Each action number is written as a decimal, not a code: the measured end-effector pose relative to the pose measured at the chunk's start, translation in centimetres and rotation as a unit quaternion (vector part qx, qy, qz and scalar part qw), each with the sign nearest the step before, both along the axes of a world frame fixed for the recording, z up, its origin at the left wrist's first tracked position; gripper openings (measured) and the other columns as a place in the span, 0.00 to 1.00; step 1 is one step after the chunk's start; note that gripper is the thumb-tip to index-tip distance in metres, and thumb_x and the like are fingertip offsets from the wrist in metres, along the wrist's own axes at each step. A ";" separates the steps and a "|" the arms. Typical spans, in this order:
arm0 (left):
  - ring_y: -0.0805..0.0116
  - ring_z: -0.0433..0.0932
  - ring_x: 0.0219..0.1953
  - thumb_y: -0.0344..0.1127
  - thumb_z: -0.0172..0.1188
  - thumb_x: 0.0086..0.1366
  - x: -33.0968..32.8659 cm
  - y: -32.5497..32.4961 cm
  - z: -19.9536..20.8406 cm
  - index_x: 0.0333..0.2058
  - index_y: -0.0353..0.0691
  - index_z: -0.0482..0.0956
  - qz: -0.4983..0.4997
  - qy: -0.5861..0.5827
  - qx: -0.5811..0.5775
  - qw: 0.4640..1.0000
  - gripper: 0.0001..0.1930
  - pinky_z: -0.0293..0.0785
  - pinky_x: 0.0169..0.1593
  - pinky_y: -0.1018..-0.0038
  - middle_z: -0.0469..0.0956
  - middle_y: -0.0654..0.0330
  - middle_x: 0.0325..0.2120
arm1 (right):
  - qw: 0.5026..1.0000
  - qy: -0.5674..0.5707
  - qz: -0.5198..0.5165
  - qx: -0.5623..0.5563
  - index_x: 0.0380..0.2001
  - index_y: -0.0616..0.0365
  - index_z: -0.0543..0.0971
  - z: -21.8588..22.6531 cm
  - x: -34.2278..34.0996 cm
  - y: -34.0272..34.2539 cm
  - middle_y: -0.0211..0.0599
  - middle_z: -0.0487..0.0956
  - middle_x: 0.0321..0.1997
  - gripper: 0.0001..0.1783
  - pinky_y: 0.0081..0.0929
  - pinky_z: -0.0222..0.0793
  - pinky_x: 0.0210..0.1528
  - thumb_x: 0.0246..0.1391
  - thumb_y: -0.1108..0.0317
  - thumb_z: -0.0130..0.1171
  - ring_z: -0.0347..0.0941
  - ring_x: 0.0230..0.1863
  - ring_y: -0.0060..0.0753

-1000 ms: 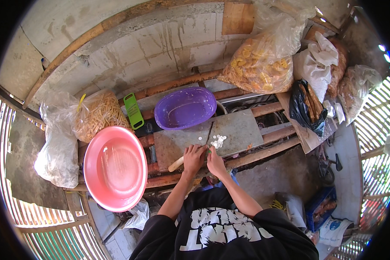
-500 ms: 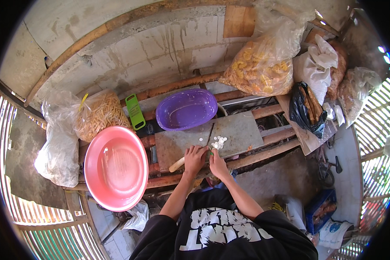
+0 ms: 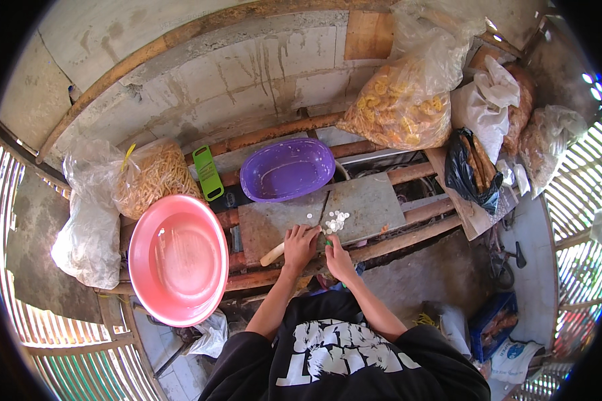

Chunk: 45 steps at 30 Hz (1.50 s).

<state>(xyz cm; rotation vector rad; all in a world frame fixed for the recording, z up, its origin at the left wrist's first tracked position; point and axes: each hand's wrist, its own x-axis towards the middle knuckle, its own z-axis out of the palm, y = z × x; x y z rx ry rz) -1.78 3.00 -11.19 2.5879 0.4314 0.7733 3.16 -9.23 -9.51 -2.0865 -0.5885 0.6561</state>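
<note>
A pale, long cylindrical roll, perhaps dough, (image 3: 273, 254) lies near the front edge of a grey slab (image 3: 264, 219). My left hand (image 3: 300, 247) is closed over it, fingers pressed down near its right end. My right hand (image 3: 339, 258) grips a small green-handled knife (image 3: 328, 243) just right of that end; its blade is too small to make out. Beyond the fingertips lies a loose cluster of thin white round slices (image 3: 337, 222), with one slice (image 3: 309, 216) apart to the left.
A pink basin (image 3: 180, 267) stands left of the slab and a purple tub (image 3: 287, 170) behind it. A green slicer-like board (image 3: 208, 174) leans beside a bag of stick snacks (image 3: 155, 175). A bag of yellow snacks (image 3: 401, 100) and a black bag (image 3: 471, 170) sit right.
My right hand has shifted slightly right and toward me with the knife, showing more of the green handle. My left hand and the roll stay in place.
</note>
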 end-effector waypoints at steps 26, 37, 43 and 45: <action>0.67 0.69 0.31 0.31 0.56 0.48 0.1 0.0 -0.3 0.32 0.45 0.77 0.004 0.000 0.004 1.000 0.09 0.61 0.33 0.70 0.71 0.65 0.26 | 0.999 -0.016 -0.021 0.044 0.47 0.52 0.56 0.2 -0.4 1.8 0.58 0.73 0.25 0.16 0.54 0.59 0.31 0.55 0.64 0.37 0.68 0.29 0.63; 0.66 0.69 0.31 0.32 0.56 0.48 0.0 0.0 -0.3 0.32 0.45 0.76 0.001 0.002 0.002 1.000 0.10 0.61 0.33 0.70 0.71 0.65 0.27 | 0.999 0.021 -0.020 0.019 0.47 0.52 0.55 0.9 -0.6 1.9 0.59 0.72 0.29 0.16 0.53 0.58 0.32 0.55 0.65 0.36 0.66 0.33 0.64; 0.65 0.68 0.31 0.32 0.56 0.47 0.1 0.1 -0.2 0.31 0.45 0.76 0.001 0.003 -0.001 1.000 0.10 0.61 0.34 0.70 0.71 0.65 0.27 | 1.000 0.007 -0.011 -0.018 0.43 0.52 0.56 0.2 -0.8 2.2 0.59 0.72 0.27 0.12 0.54 0.57 0.31 0.55 0.66 0.37 0.66 0.32 0.64; 0.65 0.68 0.31 0.32 0.56 0.46 0.0 0.1 -0.1 0.31 0.45 0.76 0.000 0.005 -0.002 1.000 0.10 0.61 0.34 0.70 0.71 0.65 0.27 | 1.000 0.008 -0.012 -0.024 0.43 0.52 0.56 0.3 -0.8 2.2 0.59 0.72 0.28 0.12 0.54 0.57 0.31 0.54 0.66 0.37 0.67 0.32 0.64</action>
